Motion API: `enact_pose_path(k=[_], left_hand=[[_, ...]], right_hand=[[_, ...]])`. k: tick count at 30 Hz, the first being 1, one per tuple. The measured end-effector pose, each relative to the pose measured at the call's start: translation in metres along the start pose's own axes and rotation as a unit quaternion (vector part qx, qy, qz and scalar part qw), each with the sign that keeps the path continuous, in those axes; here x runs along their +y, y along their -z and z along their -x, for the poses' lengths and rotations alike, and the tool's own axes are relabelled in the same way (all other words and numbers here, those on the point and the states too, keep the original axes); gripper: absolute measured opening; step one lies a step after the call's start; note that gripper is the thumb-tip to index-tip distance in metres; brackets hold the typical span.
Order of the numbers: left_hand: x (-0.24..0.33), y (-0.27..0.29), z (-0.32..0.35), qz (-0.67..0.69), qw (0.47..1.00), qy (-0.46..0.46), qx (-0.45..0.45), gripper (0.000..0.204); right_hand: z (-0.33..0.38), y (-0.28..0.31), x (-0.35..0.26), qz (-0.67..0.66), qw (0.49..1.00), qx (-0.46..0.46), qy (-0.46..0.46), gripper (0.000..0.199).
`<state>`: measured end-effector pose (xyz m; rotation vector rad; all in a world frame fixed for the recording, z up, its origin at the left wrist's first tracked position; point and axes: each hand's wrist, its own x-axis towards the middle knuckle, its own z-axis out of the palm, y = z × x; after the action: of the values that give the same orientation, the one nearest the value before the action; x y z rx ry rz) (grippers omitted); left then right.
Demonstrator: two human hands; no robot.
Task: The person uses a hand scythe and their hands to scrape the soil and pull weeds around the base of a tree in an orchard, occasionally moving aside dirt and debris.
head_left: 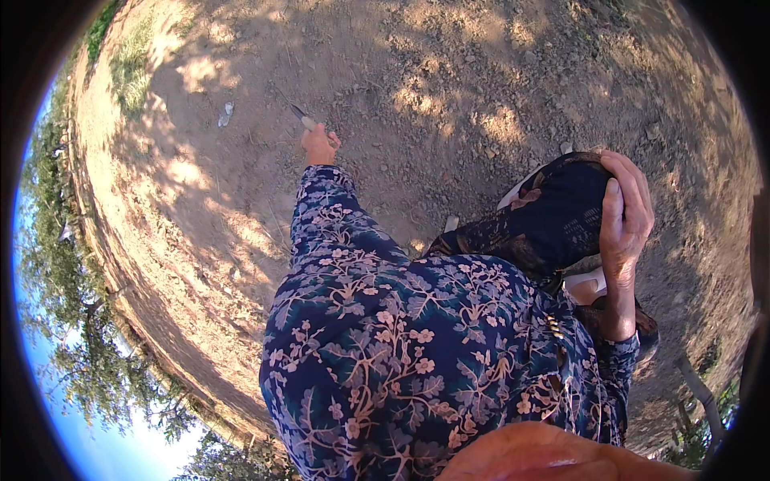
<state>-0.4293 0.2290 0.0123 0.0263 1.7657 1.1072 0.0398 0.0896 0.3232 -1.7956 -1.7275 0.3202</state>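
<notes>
My left arm, in a dark blue floral sleeve, reaches out over the bare earth. At its end my left hand [320,147] is closed around the pale handle of a knife [305,121]; its narrow dark blade points away and to the left, just above or against the soil, I cannot tell which. My right hand [630,210] lies over my bent knee [565,212], fingers stretched across the dark patterned trouser cloth and holding nothing. Part of a pale shoe [589,282] shows beneath that leg.
Dry ground [361,88] with clods and small stones spreads all around, dappled with shade. A crumpled whitish scrap [226,114] lies left of the knife. Trees [72,321] stand at the far left, and a grey branch [699,394] sticks up at the lower right.
</notes>
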Motion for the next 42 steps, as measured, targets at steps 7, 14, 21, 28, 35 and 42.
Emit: enact_pose_path(k=[7,14,21,28,35,42], left_hand=[[-0.08,0.02,0.099,-0.033,0.999,-0.003,-0.01,0.016],[-0.023,-0.039,0.105,0.107,0.987,-0.066,-0.098,0.018],[0.017,-0.187,0.216,-0.048,0.903,-0.059,-0.422,0.016],[0.026,-0.234,0.401,-0.135,0.714,-0.078,-0.683,0.039],[-0.071,-0.228,0.492,-0.256,0.556,-0.257,-0.748,0.04],[-0.115,-0.231,0.488,-0.341,0.365,-0.289,-0.817,0.049]], right_hand=[[-0.002,-0.01,-0.005,0.005,1.0,-0.001,0.002,0.019],[-0.006,-0.005,0.013,-0.025,0.996,0.063,0.066,0.013],[0.009,-0.007,0.044,-0.142,0.985,0.06,-0.076,0.017],[0.015,0.02,0.046,-0.302,0.929,0.088,-0.197,0.024],[0.047,0.024,0.063,-0.528,0.784,0.279,-0.168,0.031],[0.126,0.061,0.117,-0.714,0.481,0.392,-0.325,0.011]])
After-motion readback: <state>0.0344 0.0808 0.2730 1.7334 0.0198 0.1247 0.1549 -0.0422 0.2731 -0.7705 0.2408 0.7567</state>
